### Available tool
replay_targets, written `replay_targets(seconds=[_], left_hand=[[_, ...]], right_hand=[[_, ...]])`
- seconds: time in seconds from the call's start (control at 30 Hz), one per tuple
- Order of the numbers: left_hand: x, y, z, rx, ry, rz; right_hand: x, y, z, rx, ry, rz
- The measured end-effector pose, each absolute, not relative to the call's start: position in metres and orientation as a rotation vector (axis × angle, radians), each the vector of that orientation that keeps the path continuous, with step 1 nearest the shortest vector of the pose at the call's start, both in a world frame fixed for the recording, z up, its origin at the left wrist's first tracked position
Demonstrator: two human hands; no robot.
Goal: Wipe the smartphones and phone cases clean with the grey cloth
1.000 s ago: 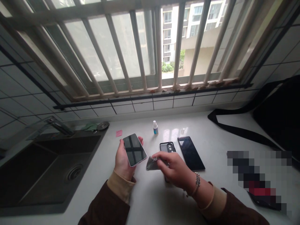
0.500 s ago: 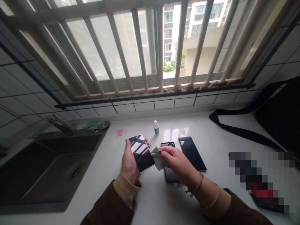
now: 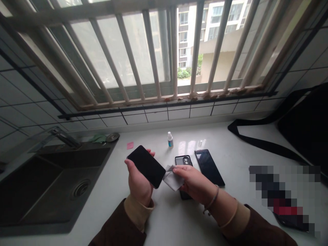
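Note:
My left hand [image 3: 138, 182] holds a smartphone [image 3: 146, 166] above the white counter, its dark screen up and its length slanting from upper left to lower right. My right hand [image 3: 194, 182] pinches a small grey cloth [image 3: 173, 178] that touches the phone's lower right corner. Under my right hand lies a black phone case [image 3: 183, 160] with a camera cut-out. A second black phone [image 3: 208, 167] lies flat just right of the case.
A small white dropper bottle [image 3: 170, 139] stands behind the case, a pink note [image 3: 130, 145] to its left. A dark sink [image 3: 48, 184] with a tap [image 3: 65, 137] fills the left. A black bag with a strap [image 3: 302, 133] sits at the right, below a barred window.
My left hand has turned the phone, so its screen went from reflecting the window bars to plain dark and lying flatter. My right hand brought the cloth from the counter side to the phone's edge.

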State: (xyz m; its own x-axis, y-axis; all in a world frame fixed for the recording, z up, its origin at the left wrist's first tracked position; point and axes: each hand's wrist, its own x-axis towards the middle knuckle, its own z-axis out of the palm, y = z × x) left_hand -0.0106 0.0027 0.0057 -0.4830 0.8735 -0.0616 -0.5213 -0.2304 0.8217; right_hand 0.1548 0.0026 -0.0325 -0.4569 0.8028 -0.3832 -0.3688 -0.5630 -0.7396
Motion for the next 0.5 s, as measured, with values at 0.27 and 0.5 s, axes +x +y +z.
replay_targets(seconds=[0.27,0.5], left_hand=[[-0.005,0.002,0.001,0.639,1.097,1.988],[-0.009,0.0,-0.001,0.546,1.144,1.999]], right_hand=[[0.148,-0.006,-0.029,-0.8,-0.74,2.158],[0.146,-0.013,-0.022,-0.747,-0.785,2.261]])
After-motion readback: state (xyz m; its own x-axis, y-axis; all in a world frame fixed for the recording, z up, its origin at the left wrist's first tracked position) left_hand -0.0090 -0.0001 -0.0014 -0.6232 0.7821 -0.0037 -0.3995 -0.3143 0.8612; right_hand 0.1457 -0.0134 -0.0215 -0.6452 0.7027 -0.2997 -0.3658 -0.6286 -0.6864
